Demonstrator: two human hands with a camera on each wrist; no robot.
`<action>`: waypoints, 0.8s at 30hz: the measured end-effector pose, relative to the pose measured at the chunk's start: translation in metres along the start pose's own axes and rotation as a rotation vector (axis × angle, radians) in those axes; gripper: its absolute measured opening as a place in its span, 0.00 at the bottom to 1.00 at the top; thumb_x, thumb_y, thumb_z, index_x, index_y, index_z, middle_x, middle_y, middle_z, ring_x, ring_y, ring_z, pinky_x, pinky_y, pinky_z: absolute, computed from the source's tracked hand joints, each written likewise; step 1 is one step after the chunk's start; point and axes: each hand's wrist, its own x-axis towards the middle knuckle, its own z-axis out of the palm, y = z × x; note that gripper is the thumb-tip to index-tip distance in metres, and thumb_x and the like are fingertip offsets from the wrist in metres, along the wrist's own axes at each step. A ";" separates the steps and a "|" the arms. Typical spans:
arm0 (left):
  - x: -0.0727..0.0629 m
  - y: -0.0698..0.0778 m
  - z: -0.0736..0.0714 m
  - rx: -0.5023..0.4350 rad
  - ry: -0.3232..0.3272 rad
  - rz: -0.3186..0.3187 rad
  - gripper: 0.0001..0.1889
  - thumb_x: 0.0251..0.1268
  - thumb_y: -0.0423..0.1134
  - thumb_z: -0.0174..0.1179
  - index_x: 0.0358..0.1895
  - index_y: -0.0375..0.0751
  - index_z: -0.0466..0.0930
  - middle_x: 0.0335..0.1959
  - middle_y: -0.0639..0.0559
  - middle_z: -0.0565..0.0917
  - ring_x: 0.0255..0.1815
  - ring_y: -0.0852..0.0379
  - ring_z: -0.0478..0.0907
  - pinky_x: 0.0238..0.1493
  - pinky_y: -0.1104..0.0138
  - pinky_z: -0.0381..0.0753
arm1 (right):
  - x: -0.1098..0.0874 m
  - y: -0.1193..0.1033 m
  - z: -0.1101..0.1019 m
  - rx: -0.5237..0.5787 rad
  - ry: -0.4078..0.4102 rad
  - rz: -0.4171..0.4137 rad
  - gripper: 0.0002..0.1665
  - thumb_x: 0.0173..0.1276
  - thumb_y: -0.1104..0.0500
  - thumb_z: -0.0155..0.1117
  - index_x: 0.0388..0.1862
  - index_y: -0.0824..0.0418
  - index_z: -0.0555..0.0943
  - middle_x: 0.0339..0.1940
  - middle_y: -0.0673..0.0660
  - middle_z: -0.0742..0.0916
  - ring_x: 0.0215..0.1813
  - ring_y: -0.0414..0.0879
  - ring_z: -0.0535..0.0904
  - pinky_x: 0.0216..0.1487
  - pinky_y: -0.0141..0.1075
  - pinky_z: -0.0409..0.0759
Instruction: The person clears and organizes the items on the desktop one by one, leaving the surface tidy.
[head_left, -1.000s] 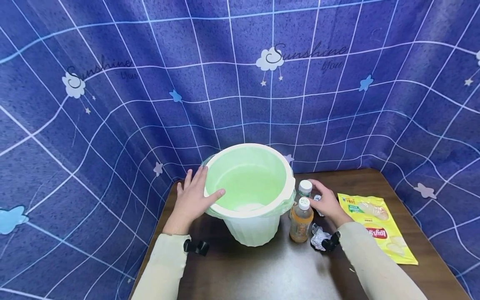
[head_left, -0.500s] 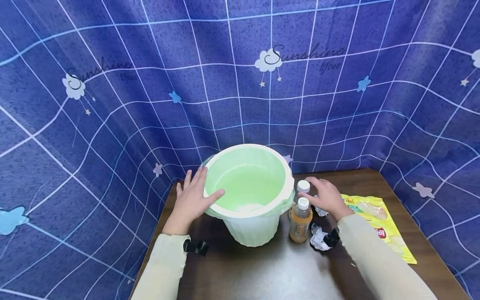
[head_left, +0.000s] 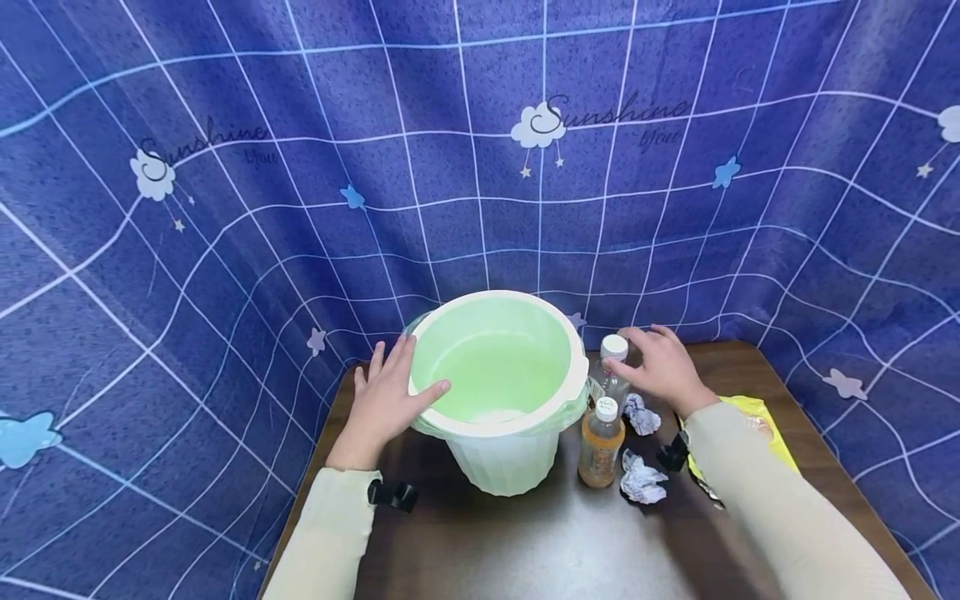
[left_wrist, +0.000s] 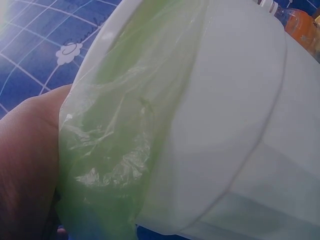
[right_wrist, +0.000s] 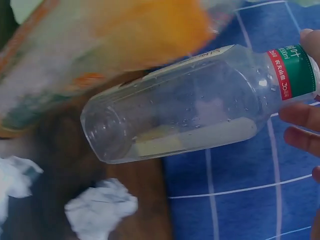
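With fingers spread straight, my left hand (head_left: pixel 382 400) rests on the left rim of a pale green-white bin (head_left: pixel 498 458), thumb over the opening. A thin green plastic liner (left_wrist: pixel 115 150) folds over the rim beside that hand in the left wrist view. My right hand (head_left: pixel 663 371) pinches an empty clear plastic bottle (right_wrist: pixel 185 110) near its white cap, to the right of the bin. Water drops cling inside that bottle, and a green and red label circles its neck. Just in front stands a bottle of brownish-orange drink (head_left: pixel 600 454), white cap on.
Two crumpled paper balls (head_left: pixel 641 414) lie right of the bottles on the brown wooden table (head_left: pixel 540 542). A yellow chip bag (head_left: pixel 780 442) lies at the right, partly under my right forearm. A blue gridded curtain (head_left: pixel 480 167) hangs behind and around the table.
My right hand has closed its fingers at the clear bottle's cap and raised the bottle slightly, moving up and to the right. The left hand has stayed on the bin.
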 end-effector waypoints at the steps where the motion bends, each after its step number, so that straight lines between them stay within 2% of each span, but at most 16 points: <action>1: 0.000 0.000 0.000 -0.001 0.000 -0.001 0.56 0.60 0.79 0.49 0.83 0.45 0.47 0.83 0.44 0.51 0.83 0.36 0.35 0.70 0.27 0.35 | 0.004 0.000 -0.004 -0.002 0.004 -0.001 0.30 0.57 0.43 0.75 0.50 0.62 0.82 0.32 0.55 0.88 0.36 0.54 0.85 0.66 0.60 0.67; 4: 0.000 0.000 0.000 0.000 0.001 -0.001 0.56 0.61 0.79 0.49 0.83 0.45 0.47 0.83 0.43 0.51 0.83 0.36 0.35 0.70 0.26 0.35 | 0.015 -0.001 -0.018 -0.013 0.008 0.002 0.29 0.57 0.44 0.75 0.50 0.62 0.82 0.31 0.56 0.88 0.35 0.54 0.84 0.67 0.60 0.67; 11: -0.001 0.001 -0.001 -0.007 -0.003 -0.004 0.56 0.61 0.78 0.49 0.83 0.44 0.47 0.83 0.43 0.51 0.82 0.35 0.36 0.70 0.27 0.35 | 0.041 -0.008 -0.047 -0.017 0.018 0.011 0.28 0.59 0.46 0.74 0.51 0.63 0.82 0.38 0.59 0.89 0.41 0.56 0.85 0.69 0.59 0.66; 17: -0.001 0.001 -0.001 -0.009 0.000 -0.001 0.55 0.62 0.77 0.50 0.83 0.44 0.47 0.83 0.43 0.51 0.82 0.35 0.36 0.70 0.27 0.35 | 0.059 -0.017 -0.068 -0.034 0.067 -0.034 0.28 0.57 0.45 0.76 0.48 0.64 0.83 0.33 0.59 0.87 0.37 0.56 0.81 0.71 0.60 0.63; 24: 0.000 0.001 0.000 -0.006 0.008 0.004 0.55 0.62 0.76 0.50 0.82 0.43 0.48 0.83 0.43 0.51 0.82 0.34 0.37 0.70 0.27 0.35 | 0.073 -0.024 -0.092 -0.044 0.125 -0.087 0.27 0.55 0.47 0.76 0.46 0.64 0.84 0.32 0.61 0.87 0.38 0.59 0.81 0.74 0.61 0.59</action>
